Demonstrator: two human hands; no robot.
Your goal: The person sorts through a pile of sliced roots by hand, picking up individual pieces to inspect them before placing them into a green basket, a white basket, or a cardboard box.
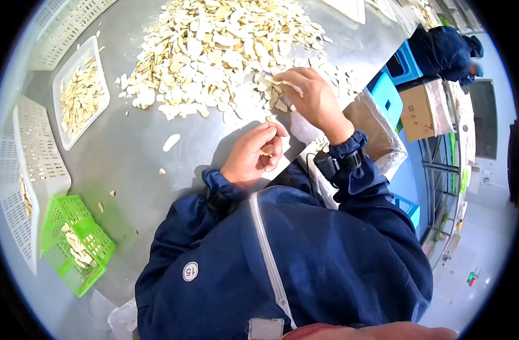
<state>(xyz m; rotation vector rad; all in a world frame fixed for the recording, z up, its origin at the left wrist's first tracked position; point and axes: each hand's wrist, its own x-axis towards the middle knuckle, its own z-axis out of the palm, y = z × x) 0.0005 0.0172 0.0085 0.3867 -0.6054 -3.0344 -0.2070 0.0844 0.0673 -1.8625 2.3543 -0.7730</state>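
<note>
A large heap of pale, dried-looking slices lies on the metal table. At its near right edge is my right hand, fingers bent down over some slices, with a long pale slice at the fingertips. Nearer my body, my left hand is closed, its fingers curled in. A small pale piece, seemingly a slice, shows between those fingers, mostly hidden. One single slice lies on the metal to the left of my left hand.
On the left stand a white tray of slices, white perforated baskets and a green basket with slices. To the right are a lined box, blue bins, a cardboard carton and another person in dark blue.
</note>
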